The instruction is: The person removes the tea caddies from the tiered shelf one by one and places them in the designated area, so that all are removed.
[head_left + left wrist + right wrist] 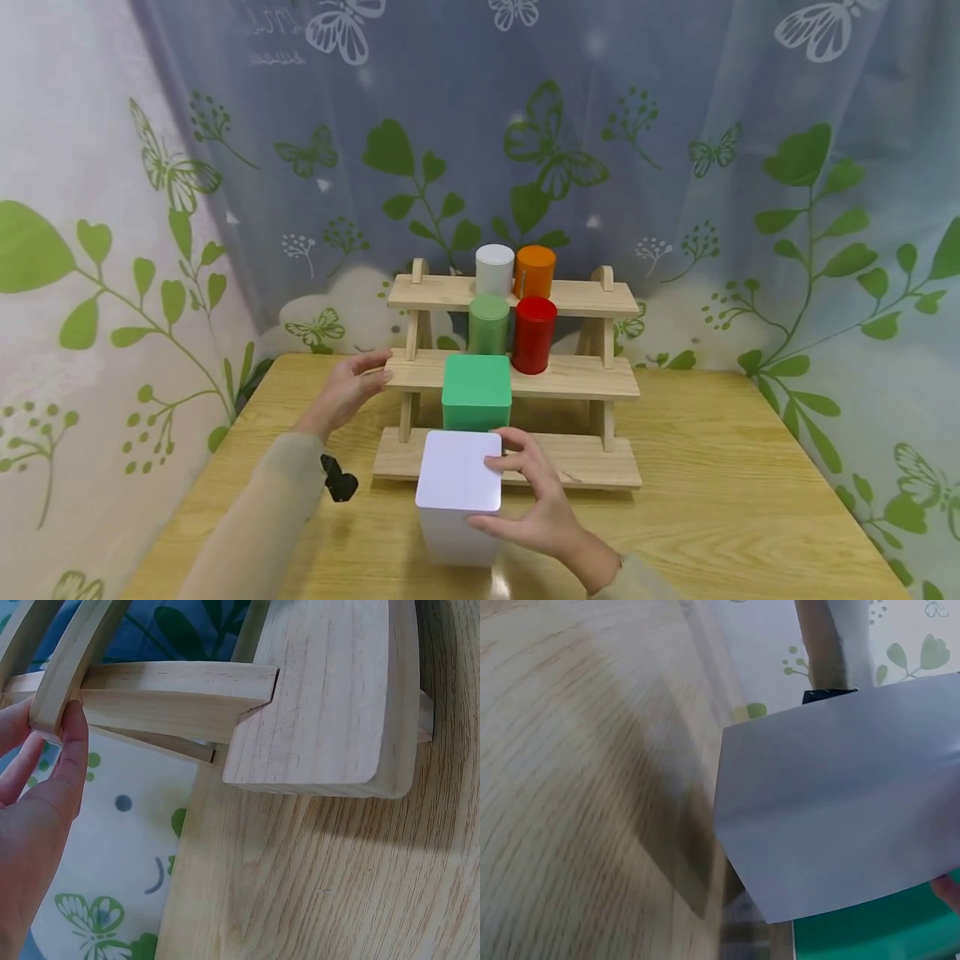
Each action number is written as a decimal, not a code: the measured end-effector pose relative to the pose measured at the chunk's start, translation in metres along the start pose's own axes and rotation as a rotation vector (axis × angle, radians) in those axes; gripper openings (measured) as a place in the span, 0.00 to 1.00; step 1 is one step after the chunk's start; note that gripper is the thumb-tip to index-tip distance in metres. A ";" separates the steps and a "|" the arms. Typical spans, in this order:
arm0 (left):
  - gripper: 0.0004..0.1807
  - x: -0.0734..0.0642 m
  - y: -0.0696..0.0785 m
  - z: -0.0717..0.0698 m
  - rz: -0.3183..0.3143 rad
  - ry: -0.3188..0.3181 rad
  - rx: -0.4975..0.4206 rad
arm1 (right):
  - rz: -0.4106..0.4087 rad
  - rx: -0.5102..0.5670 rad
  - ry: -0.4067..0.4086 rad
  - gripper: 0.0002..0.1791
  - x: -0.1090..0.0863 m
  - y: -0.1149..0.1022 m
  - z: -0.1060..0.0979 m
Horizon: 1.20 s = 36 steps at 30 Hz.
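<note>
My right hand (536, 500) grips a white square box (459, 471) from its right side, thumb on the near face and fingers at the far top edge. In the right wrist view the white box (832, 802) fills much of the picture, a fingertip (946, 891) showing at its edge. Its shadow falls on the table. My left hand (348, 392) pinches the left end of the middle board of a three-tier wooden shelf (585, 379). The left wrist view shows that hand (41, 810) with fingers on both sides of the board's end (64, 682).
Behind the white box, a green square box (477, 392) stands at the bottom tier. The middle tier bears a light green can (488, 325) and a red can (533, 337). A white can (494, 271) and an orange can (536, 271) stand on top. A patterned curtain (465, 100) hangs behind.
</note>
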<state>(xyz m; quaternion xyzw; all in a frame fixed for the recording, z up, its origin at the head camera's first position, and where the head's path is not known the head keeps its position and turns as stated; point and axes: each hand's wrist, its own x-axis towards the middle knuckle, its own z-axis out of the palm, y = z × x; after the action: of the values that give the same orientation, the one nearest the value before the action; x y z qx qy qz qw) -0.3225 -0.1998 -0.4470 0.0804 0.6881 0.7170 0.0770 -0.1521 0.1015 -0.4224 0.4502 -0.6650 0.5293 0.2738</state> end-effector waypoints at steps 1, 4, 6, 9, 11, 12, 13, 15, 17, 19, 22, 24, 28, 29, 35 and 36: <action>0.27 0.000 0.000 0.000 0.004 -0.004 0.006 | -0.007 -0.002 0.004 0.28 0.001 0.001 0.003; 0.27 0.000 0.000 -0.002 0.010 -0.014 0.022 | -0.023 -0.009 0.006 0.27 0.003 0.003 0.011; 0.27 0.000 -0.001 -0.002 0.010 -0.020 0.033 | -0.033 -0.015 0.010 0.27 0.004 0.004 0.017; 0.28 0.000 -0.001 -0.003 0.007 -0.028 0.049 | -0.035 -0.020 0.020 0.28 0.005 0.005 0.025; 0.28 0.000 0.000 -0.003 0.004 -0.029 0.056 | -0.033 -0.022 0.027 0.29 0.006 0.006 0.029; 0.28 0.000 0.000 -0.004 0.002 -0.030 0.060 | -0.031 -0.024 0.028 0.29 0.006 0.007 0.032; 0.28 0.000 0.000 -0.004 0.001 -0.033 0.064 | -0.030 -0.026 0.028 0.29 0.007 0.008 0.034; 0.28 0.000 -0.001 -0.004 -0.003 -0.037 0.071 | -0.030 -0.034 0.024 0.30 0.007 0.009 0.038; 0.28 0.001 -0.002 -0.005 -0.006 -0.038 0.069 | -0.028 -0.047 0.015 0.31 0.007 0.011 0.042; 0.28 0.001 -0.002 -0.005 -0.009 -0.034 0.061 | -0.020 -0.063 0.007 0.33 0.006 0.012 0.046; 0.28 0.001 -0.003 -0.005 -0.007 -0.031 0.053 | -0.009 -0.070 0.001 0.34 0.006 0.013 0.051; 0.28 0.002 -0.002 -0.004 -0.004 -0.030 0.053 | -0.006 -0.066 0.004 0.34 0.006 0.013 0.054; 0.28 0.002 -0.001 -0.004 0.008 -0.028 0.069 | -0.009 -0.059 0.009 0.34 0.008 0.013 0.058; 0.28 0.002 -0.001 -0.003 0.007 -0.025 0.070 | -0.010 -0.060 0.009 0.34 0.008 0.013 0.059; 0.28 -0.006 0.012 0.003 -0.011 -0.029 0.063 | 0.019 -0.084 0.006 0.35 0.000 0.024 0.068; 0.28 -0.008 0.015 0.004 -0.012 -0.030 0.062 | 0.029 -0.093 0.003 0.36 -0.003 0.028 0.069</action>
<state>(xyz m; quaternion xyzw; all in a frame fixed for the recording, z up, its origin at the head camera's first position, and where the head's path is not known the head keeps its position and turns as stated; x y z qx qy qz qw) -0.3141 -0.1986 -0.4322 0.0894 0.7094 0.6934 0.0892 -0.1676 0.0376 -0.4576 0.4268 -0.6948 0.5024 0.2877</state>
